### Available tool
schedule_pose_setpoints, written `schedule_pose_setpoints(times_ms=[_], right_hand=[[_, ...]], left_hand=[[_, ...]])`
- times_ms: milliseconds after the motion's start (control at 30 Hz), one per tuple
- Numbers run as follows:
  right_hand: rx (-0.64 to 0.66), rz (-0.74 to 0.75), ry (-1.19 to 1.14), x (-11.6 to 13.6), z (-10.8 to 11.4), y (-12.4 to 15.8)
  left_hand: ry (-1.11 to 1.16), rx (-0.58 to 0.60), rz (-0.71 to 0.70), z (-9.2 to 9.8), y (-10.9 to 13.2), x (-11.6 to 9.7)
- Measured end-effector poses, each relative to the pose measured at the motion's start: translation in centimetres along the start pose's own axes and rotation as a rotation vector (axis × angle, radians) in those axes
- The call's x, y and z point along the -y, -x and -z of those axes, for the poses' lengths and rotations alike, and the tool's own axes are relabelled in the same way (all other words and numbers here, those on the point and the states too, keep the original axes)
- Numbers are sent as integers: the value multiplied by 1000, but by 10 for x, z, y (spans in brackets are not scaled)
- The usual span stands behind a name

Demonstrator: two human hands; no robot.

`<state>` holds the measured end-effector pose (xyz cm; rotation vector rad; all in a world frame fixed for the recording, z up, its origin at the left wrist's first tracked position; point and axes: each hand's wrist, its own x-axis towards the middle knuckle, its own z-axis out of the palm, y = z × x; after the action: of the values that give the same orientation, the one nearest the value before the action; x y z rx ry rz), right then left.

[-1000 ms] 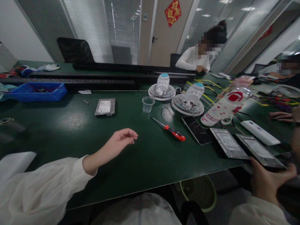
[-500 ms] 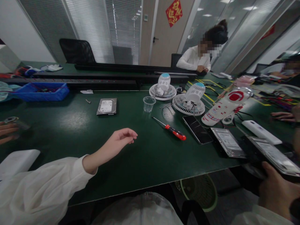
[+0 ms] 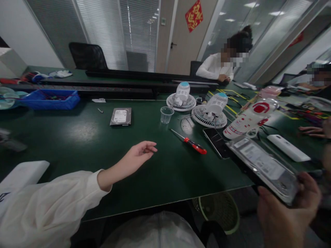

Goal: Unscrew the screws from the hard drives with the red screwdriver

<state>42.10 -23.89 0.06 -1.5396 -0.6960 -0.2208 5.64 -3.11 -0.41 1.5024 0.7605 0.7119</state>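
Observation:
My right hand grips a hard drive by its near end. The drive is held tilted, label side up, above the table's right front edge and partly in front of a black phone. My left hand hovers over the green table, fingers loosely bent and apart, with nothing in it. To its right lies a red and black screwdriver. Beyond that hand are a clear plastic cup and another hard drive, lying flat.
Two white fans lie face down behind the screwdriver. A white bottle and a white power-bank-like block stand at right. At left are a blue tray, a small screw and a white box. A co-worker sits opposite.
My right hand has brought its hard drive leftward, over the place where another drive lay beside the phone. My left hand's fingers have opened a little. A hand at far left has left view.

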Motion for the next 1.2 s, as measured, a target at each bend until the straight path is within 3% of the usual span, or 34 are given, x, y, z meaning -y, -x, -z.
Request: schedule_pose_setpoints(times_ms=[33,133,267,500,700,867,967,1200], right_hand=[[107,-71,-43,7,-7,14],[236,-107,-128,27,-36,56],[419,6,-223,44,-79,100],[520,-118,-328,71,-122,147],[639,-150,-304,78,-138,153],[788,-240,-278,70,-153,149],[811,-266,-204,66,-160,148],[898,-243,-70,67,-159,140]], left_hand=[[23,2,9,-1,1,2],[106,18,70,-7,6,6],[245,23,198,-15,16,6],[316,25,228,-8,29,1],[290,-68,193,1,25,0],[132,-101,281,11,16,0],[24,-105,310,17,7,3],[-77,-108,320,28,-6,2]])
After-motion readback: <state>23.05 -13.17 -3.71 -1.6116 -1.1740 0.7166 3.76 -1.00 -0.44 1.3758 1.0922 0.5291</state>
